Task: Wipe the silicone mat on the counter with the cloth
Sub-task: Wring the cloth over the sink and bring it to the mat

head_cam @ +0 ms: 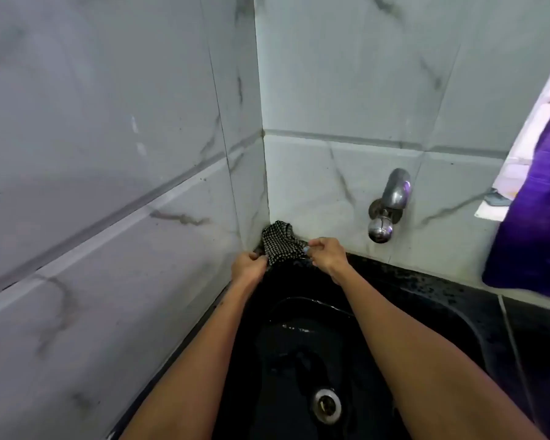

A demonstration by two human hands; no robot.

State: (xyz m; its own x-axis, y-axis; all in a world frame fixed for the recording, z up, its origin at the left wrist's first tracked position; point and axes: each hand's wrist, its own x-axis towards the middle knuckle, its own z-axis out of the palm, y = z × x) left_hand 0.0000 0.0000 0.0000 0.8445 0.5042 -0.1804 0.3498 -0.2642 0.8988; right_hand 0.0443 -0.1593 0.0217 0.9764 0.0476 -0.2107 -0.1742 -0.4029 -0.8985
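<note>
Black sink (458, 328) fills the foreground, wet around its drain (327, 405), beneath marble-tiled walls (108, 154) and a steel tap (391, 204). Both hands — left hand (247, 268), right hand (327, 254) — pinch the checked cloth (278, 241) in the worktop corner. No silicone mat shows — wiping looks unstarted.

black sink (477, 315) — wet rim, corner of tiled walls | checkered cloth (280, 241) lies on back rim
</note>
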